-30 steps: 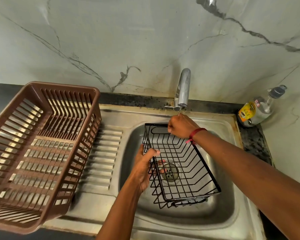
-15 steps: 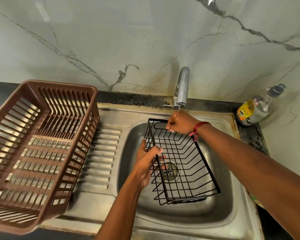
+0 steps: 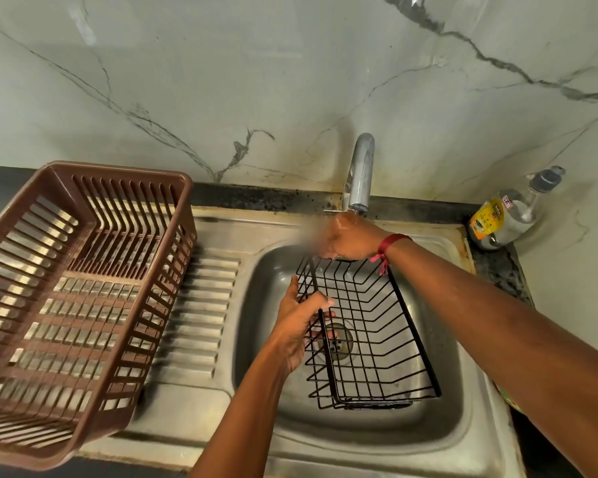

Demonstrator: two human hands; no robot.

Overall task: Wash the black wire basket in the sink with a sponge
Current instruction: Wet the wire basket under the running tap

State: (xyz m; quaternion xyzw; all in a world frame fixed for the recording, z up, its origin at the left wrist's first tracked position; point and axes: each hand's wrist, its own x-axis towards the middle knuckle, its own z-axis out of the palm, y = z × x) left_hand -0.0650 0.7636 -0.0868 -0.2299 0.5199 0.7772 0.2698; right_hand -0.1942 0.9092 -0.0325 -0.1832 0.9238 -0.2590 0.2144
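Observation:
The black wire basket (image 3: 415,334) sits tilted inside the steel sink (image 3: 266,305), its open side facing up. My left hand (image 3: 297,326) grips the basket's left rim bar, thumb over the wire. My right hand (image 3: 349,239), wet and with motion-blurred fingers, is curled on the basket's far rim directly under the tap (image 3: 359,174), with a red thread on the wrist. No sponge is visible. The drain (image 3: 339,343) shows through the wires.
A brown plastic dish rack (image 3: 76,298) stands on the left, beside the ribbed draining board (image 3: 201,305). A clear soap bottle with a yellow label (image 3: 508,215) leans at the back right corner. A marble wall rises behind the sink.
The basket's far end has been lifted closer to the tap spout. My right hand has risen with it and is now wet and blurred. My left hand keeps its grip.

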